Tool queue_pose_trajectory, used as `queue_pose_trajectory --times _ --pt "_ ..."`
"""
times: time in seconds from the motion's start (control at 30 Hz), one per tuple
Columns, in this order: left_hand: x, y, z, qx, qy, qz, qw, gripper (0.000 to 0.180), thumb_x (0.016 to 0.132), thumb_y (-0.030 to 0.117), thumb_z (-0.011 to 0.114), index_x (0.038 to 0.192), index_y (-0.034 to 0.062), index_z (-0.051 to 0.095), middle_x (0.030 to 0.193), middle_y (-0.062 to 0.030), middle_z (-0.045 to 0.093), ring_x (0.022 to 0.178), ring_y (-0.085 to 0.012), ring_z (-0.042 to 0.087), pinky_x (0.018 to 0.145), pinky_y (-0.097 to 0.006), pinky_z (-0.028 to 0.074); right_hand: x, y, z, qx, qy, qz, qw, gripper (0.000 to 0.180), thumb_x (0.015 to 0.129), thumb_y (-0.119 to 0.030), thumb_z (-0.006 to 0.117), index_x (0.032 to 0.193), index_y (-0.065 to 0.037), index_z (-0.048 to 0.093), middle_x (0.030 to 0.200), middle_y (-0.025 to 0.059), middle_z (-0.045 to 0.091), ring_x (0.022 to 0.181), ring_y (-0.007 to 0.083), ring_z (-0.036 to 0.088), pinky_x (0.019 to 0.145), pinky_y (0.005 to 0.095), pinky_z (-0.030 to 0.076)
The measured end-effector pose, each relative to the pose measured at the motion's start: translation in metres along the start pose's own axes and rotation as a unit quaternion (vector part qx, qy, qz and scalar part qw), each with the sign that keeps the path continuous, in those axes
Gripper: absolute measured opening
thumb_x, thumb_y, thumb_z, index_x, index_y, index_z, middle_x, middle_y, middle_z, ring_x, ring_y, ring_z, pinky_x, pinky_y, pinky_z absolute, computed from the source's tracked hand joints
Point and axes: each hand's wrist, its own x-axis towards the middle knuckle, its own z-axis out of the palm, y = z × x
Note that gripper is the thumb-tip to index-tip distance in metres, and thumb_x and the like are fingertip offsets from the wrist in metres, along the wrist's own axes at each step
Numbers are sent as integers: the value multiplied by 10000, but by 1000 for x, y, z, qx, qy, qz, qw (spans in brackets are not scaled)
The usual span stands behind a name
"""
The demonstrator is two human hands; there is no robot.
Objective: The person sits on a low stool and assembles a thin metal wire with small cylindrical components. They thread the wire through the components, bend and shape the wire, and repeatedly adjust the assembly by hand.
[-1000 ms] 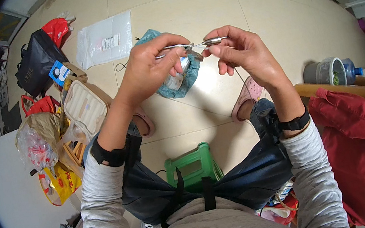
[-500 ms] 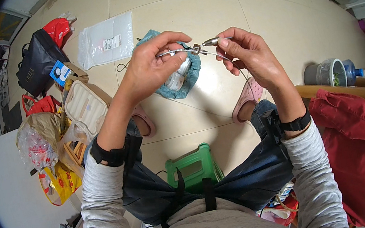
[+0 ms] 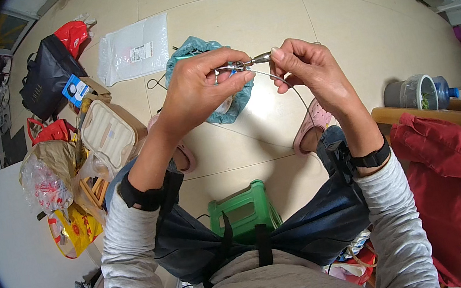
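Fitting (image 3: 261, 58) shifts left over teal bag (image 3: 191, 47); my left hand (image 3: 193, 89) pinches wire loop (image 3: 239, 66), right hand (image 3: 310, 68) fitting; loose pinch may slip.

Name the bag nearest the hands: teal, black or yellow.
The teal bag, partly behind the left hand; the black bag and yellow bag are farther left.

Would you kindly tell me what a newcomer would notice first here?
Probably the silver fitting held between the left hand and right hand, above the centre. Next come the big red cloth at the right and the bright green stool at the lower centre.
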Motion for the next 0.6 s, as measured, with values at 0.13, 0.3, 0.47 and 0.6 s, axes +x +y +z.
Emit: queue_pose_trajectory --times 0.13,0.3,0.47,0.6 --pt "0 3 -3 -4 7 -11 1000 163 850 88 670 990 5 665 799 41 570 662 -13 424 578 -156 348 -3 -7 5 -4 17 -6 1000 227 924 -253 615 907 -27 625 755 20 612 674 75 577 581 209 509" --pt "2 -4 -2 -12 20 -8 1000 139 863 107 635 956 7 656 752 38 545 635 -25 401 550 -180 329 -5 1 13 -34 56 -102 993 206 884 -181 665 967 0 611 766 30 627 696 76 587 598 222 528" --pt "1 -7 6 -41 31 32 998 119 857 109 629 911 6 652 682 19 532 586 -46 401 515 -210 338 -6 3 23 -188 107 -197 956 223 835 -133 708 972 7 603 754 59 634 705 104 613 614 254 541" --pt "1 -5 4 -50 -19 -18 998 158 902 127 628 976 -11 652 851 7 617 746 -39 504 654 -188 424 -8 2 25 -272 121 -271 915 183 826 -97 712 939 3 609 871 57 662 793 138 649 714 271 553"
